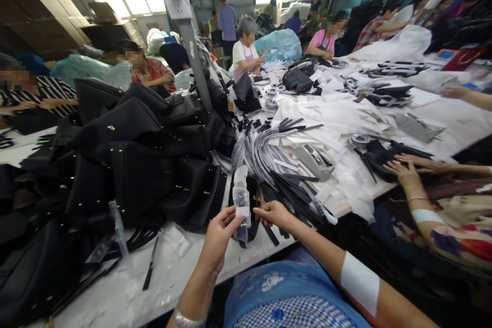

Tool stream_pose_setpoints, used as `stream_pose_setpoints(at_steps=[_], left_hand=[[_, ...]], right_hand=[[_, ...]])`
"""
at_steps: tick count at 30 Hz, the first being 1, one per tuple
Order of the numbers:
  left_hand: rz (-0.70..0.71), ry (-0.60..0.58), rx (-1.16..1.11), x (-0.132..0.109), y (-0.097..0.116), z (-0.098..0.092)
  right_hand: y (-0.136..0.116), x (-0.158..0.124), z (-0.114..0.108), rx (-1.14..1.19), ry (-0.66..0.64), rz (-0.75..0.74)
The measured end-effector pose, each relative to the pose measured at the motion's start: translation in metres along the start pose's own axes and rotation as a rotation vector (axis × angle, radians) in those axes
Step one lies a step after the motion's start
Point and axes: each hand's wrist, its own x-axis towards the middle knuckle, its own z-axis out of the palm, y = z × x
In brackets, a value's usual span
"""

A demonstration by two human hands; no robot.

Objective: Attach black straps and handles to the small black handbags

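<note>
My left hand (222, 233) pinches a clear plastic sleeve (241, 192) between thumb and fingers. A small white label or strip (242, 211) lies across the sleeve at the fingertips. Just to the right, my right hand (274, 214) is closed in a pinch beside the sleeve; anything in it is too small to make out. Behind the sleeve, a small black bag (253, 189) with gold-coloured metal fittings lies near the table edge, partly covered.
Black bags (134, 179) are heaped on the left. Plastic-wrapped straps (265, 159) lie fanned beyond my hands, next to a grey tape dispenser (313, 161). A co-worker's hands (407, 171) rest on a black piece at right. A grey post (196, 61) rises from the table.
</note>
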Motion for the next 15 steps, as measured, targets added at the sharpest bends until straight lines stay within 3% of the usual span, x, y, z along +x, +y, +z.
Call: stream_pose_setpoints(at_steps=[4,8,11,15], left_hand=[[-0.004,0.091,-0.015,0.003,-0.002,-0.002],[0.085,0.204,0.13,0.005,-0.009,0.001],[0.144,0.239,0.137,0.004,-0.02,0.001],[0.066,0.284,-0.097,0.002,-0.038,-0.019]], right_hand=[[-0.018,-0.023,0.006,0.171,0.149,-0.172],[-0.052,-0.043,0.021,0.305,0.081,-0.338],[-0.059,-0.038,0.03,0.388,0.036,-0.294],[-0.062,-0.024,0.02,0.551,-0.027,-0.162]])
